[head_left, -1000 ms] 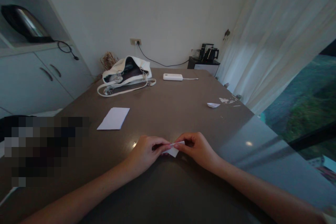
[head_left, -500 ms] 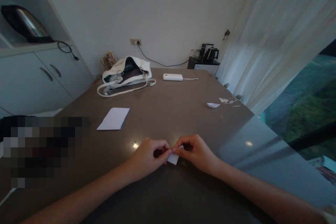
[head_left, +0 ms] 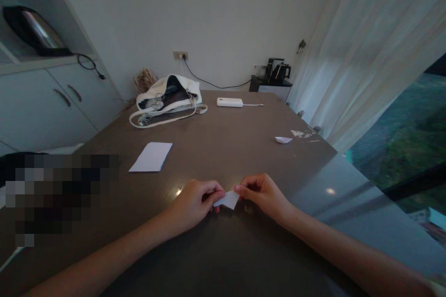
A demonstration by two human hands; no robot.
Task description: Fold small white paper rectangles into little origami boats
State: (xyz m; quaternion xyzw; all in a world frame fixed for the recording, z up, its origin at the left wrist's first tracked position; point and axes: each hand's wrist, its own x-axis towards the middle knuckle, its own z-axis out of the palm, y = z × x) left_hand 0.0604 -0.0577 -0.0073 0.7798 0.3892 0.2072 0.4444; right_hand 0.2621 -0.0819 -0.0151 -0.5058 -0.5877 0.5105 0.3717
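Note:
Between my hands is a small folded piece of white paper (head_left: pixel 230 199), held low over the brown table (head_left: pixel 216 148). My left hand (head_left: pixel 198 204) pinches its left end between thumb and fingers. On the other side, my right hand (head_left: pixel 261 195) grips the right corner with thumb and forefinger. The fingertips cover both ends of the paper. Farther left lies a stack of white paper sheets (head_left: pixel 151 157). To the right sits a small folded paper boat (head_left: pixel 283 139).
A white handbag (head_left: pixel 167 97) with a looped strap lies open at the back left. Behind the middle is a white power bank (head_left: pixel 230 102) with a short cable. Pale scraps or marks (head_left: pixel 302 134) show near the right edge. A curtain (head_left: pixel 334 65) hangs beyond.
My hands have moved apart slightly, the left one leftward and the right one a little up. More of the folded paper shows between them, and it sits a little higher in view.

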